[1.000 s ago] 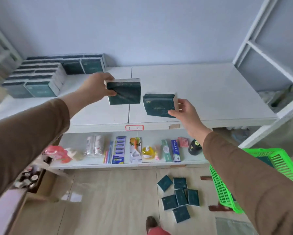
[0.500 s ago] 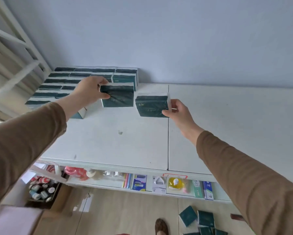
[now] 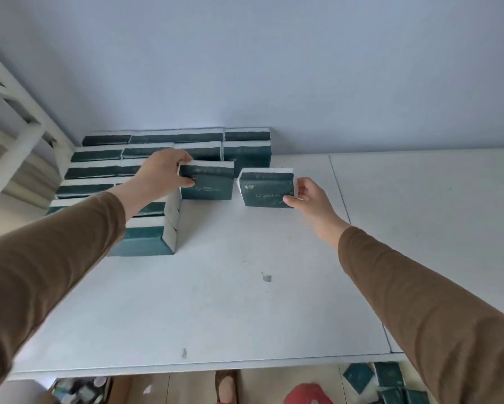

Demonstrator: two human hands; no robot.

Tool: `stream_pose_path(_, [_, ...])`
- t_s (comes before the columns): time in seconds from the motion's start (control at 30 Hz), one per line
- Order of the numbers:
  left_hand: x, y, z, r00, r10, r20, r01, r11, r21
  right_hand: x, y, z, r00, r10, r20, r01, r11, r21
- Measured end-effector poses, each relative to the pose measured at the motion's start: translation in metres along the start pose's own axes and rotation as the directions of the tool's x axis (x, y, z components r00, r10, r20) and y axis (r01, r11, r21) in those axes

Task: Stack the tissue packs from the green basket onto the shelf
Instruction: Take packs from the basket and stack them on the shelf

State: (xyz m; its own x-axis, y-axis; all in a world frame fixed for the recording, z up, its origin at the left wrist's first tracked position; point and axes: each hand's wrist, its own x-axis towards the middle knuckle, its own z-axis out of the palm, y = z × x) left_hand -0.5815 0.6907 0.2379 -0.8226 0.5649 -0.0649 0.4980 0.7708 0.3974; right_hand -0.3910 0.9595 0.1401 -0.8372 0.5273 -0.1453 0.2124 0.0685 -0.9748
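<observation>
Pale blue wall behind, and a wide white shelf (image 3: 245, 301) with a bunch of dark green tissue packs (image 3: 145, 167) already stacked in rows in the back left corner. Both arms in brown sleeves are reaching up over it. The left hand (image 3: 160, 176) has its thumb and fingers clamped on the left end of one pack (image 3: 208, 180), held upright right beside the stack, its bottom edge at or just above the shelf, can't quite tell. The right hand (image 3: 306, 196) pinches the right end of a second pack (image 3: 266, 188), a small gap away from the first. More loose packs (image 3: 373, 380) lie on the floor below.
</observation>
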Motion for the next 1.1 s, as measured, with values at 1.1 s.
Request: stream_pose_path(1.1, [0.001, 0.018, 0.02, 0.91, 0.397, -0.122, -0.372, 0.909, 0.187, -0.025, -0.009, 0.01, 0.971, -0.085, -0.223, -0.054, 0.833, -0.55])
